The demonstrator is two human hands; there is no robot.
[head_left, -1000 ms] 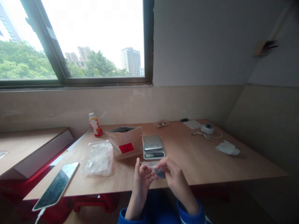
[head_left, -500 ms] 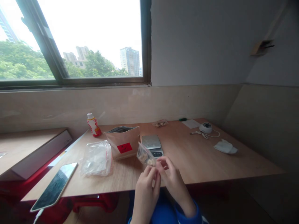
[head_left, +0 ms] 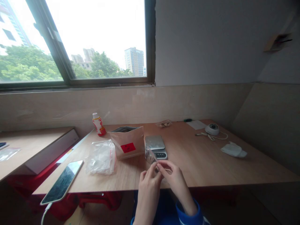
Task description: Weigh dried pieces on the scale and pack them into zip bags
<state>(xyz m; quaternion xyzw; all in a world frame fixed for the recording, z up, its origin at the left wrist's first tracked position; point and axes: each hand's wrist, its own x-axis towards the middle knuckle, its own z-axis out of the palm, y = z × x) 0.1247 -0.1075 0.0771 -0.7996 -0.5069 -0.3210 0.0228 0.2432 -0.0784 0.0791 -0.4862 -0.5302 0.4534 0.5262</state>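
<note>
Small clear zip bag point(head_left: 151, 155) now lower than half a second ago, just above counter point(head_left: 199, 162) by the scale point(head_left: 155, 146). Left hand point(head_left: 150, 184) and right hand point(head_left: 174, 178) fingers pinch its edge.

Scale point(head_left: 156, 146) stands right of paper bag point(head_left: 127, 143), phone point(head_left: 62, 182) far left.

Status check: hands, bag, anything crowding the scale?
Left hand and right hand together pinching small clear bag above table edge. Scale just behind, pan bare. Brown pouch beside it, open.
</note>
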